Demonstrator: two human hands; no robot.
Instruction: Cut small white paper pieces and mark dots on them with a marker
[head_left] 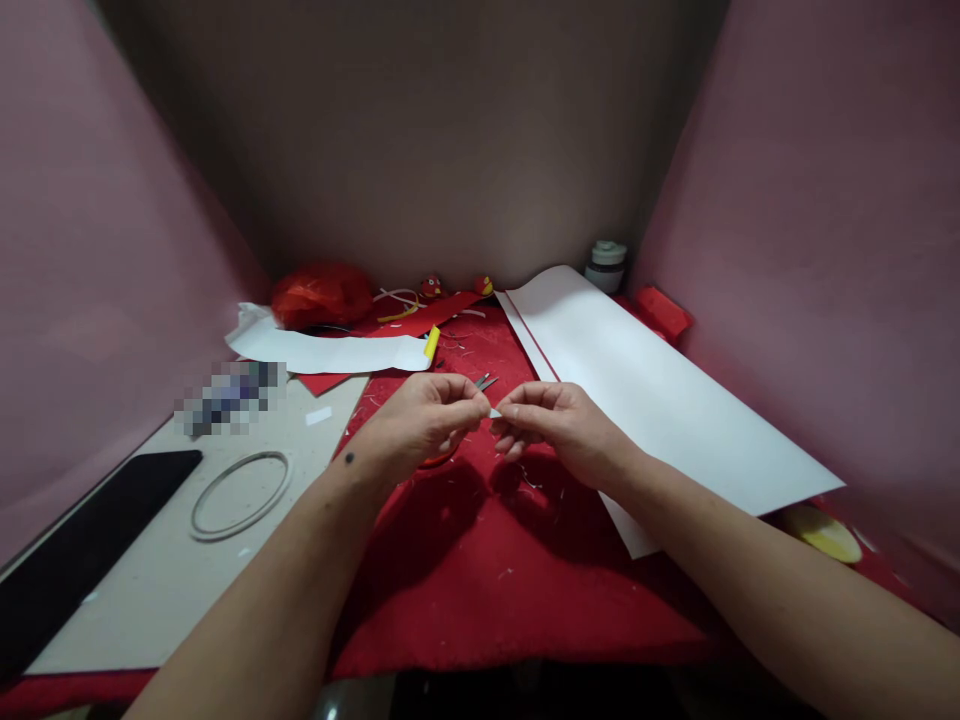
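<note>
We reach in over the table's [465,615] near edge with both bare forearms, the left [292,570] slanting inward from the near left side, the right [735,555] from near the near right corner. Our left hand [420,425] and right hand [570,430] meet tip to tip above the middle, just beside each other. We pinch thumb against index finger on each, the other fingers loosely curled below. A dark spot [349,459] marks our left wrist [364,462].

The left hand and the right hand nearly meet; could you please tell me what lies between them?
In the head view, a small white piece lies between the left hand and the right hand; its full outline is hidden.
</note>
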